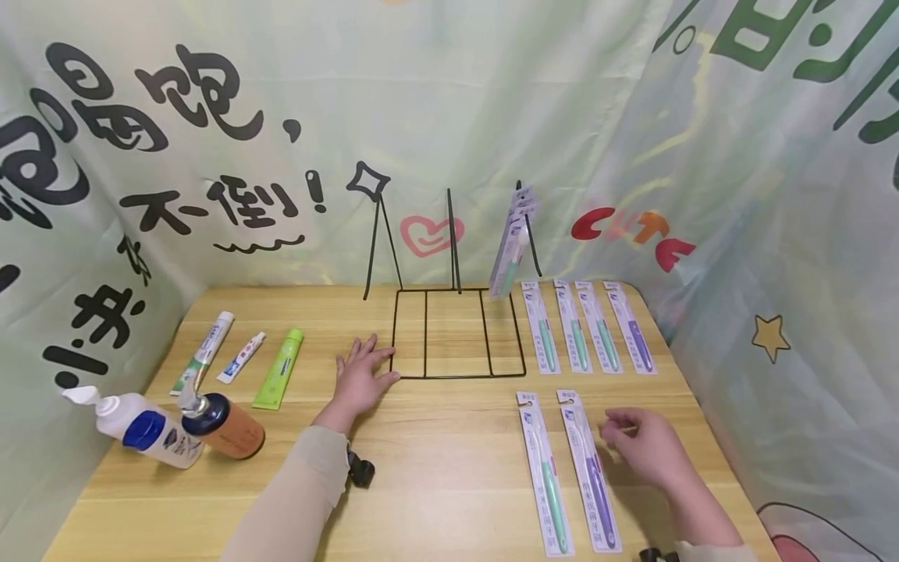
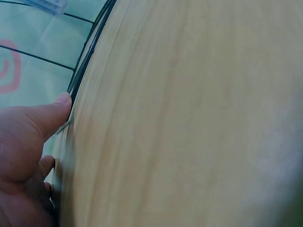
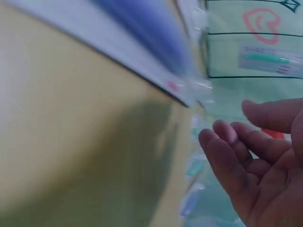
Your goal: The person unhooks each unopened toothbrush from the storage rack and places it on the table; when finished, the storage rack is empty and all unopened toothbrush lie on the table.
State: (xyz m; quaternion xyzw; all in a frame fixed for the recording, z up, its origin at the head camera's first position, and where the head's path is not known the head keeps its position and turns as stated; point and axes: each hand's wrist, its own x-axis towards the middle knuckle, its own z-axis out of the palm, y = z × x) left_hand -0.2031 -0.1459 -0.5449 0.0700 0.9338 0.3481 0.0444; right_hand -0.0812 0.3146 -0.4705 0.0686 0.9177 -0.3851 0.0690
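Observation:
My left hand (image 1: 360, 378) lies with fingers spread at the left side of a black wire display rack (image 1: 456, 377). Its thumb (image 2: 59, 108) touches the rack's front corner. Packaged toothbrushes (image 1: 511, 242) hang from the rack's right-hand prong; the middle and left prongs hold nothing. Just right of a packaged purple toothbrush (image 1: 590, 472), my right hand (image 1: 649, 449) hovers with loosely bent fingers and nothing in them. A packaged green toothbrush (image 1: 545, 474) lies left of the purple one. In the right wrist view, the thumb and fingertips stand apart.
Several more packaged toothbrushes (image 1: 578, 326) lie in a row right of the rack. On the left are a green tube (image 1: 279, 371), two white toothpaste tubes (image 1: 205, 351) (image 1: 242, 357), a white bottle (image 1: 149, 429) and an orange-brown pump bottle (image 1: 228, 428). Printed cloth (image 1: 435, 117) surrounds the table.

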